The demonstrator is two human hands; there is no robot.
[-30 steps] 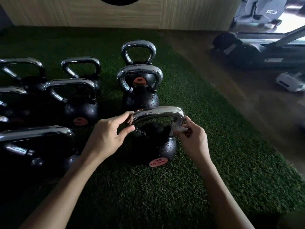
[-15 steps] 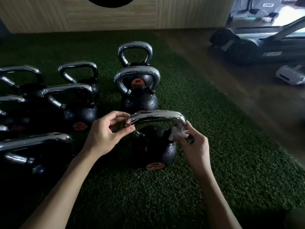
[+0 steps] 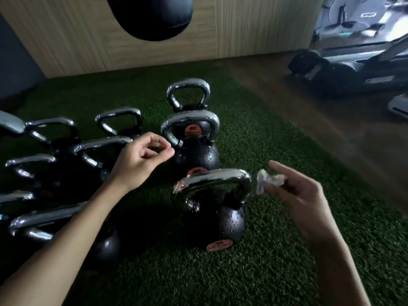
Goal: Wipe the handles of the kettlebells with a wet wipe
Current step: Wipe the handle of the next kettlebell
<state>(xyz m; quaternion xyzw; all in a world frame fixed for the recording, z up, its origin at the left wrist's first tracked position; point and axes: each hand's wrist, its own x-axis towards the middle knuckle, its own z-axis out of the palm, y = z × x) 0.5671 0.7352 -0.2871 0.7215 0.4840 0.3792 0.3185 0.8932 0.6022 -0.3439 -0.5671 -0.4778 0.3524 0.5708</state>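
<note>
Standing upright, kettlebell (image 3: 215, 224), handle (image 3: 214, 176) running left-right (wet), right hand (image 3: 302, 195) pinching wipe (image 3: 268, 180), left hand (image 3: 139, 160) loose, empty

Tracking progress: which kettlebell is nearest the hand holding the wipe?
The frontmost black chrome-handled kettlebell; the right hand holds the crumpled white wipe beside its handle.

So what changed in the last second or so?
Both hands came off the handle of the nearest kettlebell. The left hand lifted up and away to the left, loosely curled and holding nothing. The right hand drew off to the right, still pinching the wet wipe. The kettlebell itself stayed put on the turf.
</note>
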